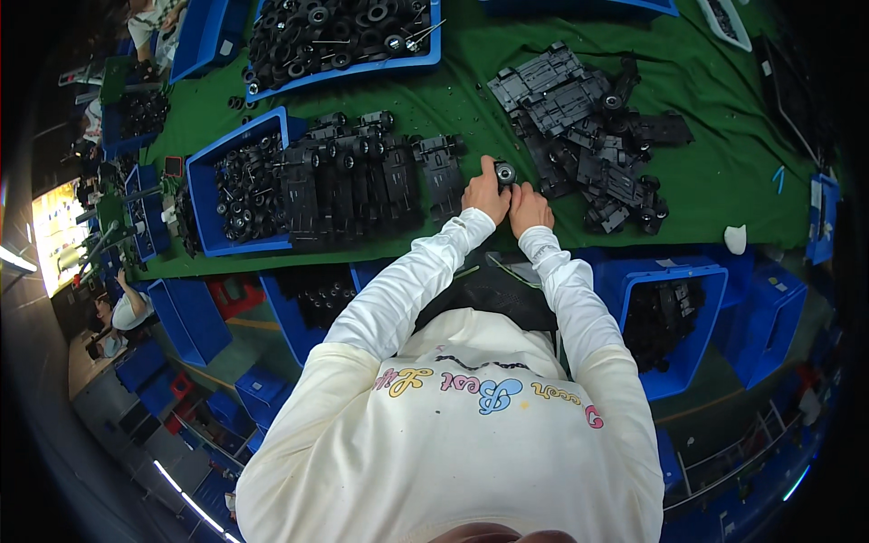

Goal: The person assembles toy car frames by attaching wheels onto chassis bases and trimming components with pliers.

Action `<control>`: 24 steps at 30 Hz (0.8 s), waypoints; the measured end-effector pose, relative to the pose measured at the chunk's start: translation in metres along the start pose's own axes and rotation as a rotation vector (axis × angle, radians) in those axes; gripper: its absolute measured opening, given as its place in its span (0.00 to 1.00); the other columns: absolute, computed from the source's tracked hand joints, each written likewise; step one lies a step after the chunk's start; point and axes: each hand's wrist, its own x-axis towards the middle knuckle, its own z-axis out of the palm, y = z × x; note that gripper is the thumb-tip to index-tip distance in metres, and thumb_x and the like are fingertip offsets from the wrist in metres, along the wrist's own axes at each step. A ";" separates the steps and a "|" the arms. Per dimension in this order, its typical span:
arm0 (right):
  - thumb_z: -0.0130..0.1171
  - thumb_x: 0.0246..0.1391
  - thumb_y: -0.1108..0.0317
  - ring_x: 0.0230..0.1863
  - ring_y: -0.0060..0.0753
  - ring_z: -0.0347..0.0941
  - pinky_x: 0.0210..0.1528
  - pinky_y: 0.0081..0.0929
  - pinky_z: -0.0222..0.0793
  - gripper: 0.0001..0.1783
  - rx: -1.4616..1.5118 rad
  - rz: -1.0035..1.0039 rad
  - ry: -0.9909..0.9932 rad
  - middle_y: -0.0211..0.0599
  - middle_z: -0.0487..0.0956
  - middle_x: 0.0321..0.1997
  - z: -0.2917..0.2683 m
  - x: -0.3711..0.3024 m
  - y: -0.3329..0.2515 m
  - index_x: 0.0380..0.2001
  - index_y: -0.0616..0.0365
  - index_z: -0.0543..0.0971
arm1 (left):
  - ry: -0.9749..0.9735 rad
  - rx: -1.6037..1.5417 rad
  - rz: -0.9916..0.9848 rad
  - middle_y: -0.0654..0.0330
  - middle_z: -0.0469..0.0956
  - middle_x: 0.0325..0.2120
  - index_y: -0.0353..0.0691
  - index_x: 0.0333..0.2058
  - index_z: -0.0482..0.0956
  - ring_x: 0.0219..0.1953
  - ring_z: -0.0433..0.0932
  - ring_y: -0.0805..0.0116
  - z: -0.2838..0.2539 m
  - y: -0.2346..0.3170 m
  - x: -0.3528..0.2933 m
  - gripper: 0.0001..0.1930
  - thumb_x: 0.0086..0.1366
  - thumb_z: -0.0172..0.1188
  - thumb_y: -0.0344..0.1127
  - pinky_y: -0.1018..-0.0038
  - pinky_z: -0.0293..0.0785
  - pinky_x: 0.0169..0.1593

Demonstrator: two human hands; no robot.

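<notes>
At the table's near edge, my left hand (486,192) and my right hand (529,210) are close together, fingers closed round a small black toy car part. A black toy wheel (505,172) with a shiny hub shows at its top, by my left fingertips. My hands hide the rest of the part, so its full shape cannot be made out. Just left of my left hand lies a black toy car chassis (442,172) with wheels on it. Beyond that, a row of similar chassis (348,181) stands packed together, and to the right is a loose pile of chassis (579,118).
A blue bin (201,204) of wheels stands left of the row; a larger blue bin (433,60) of tyres and axles sits farther back. Green cloth (724,163) covers the table. Below its edge hangs a blue crate (715,312) with black parts. A white piece (735,239) lies at right.
</notes>
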 end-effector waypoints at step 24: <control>0.43 0.66 0.50 0.37 0.70 0.75 0.39 0.60 0.69 0.28 -0.065 -0.061 0.061 0.65 0.79 0.33 0.031 0.027 0.045 0.34 0.68 0.78 | 0.064 -0.121 0.031 0.37 0.79 0.31 0.38 0.54 0.57 0.36 0.78 0.34 0.001 -0.036 0.021 0.33 0.50 0.62 0.32 0.49 0.76 0.41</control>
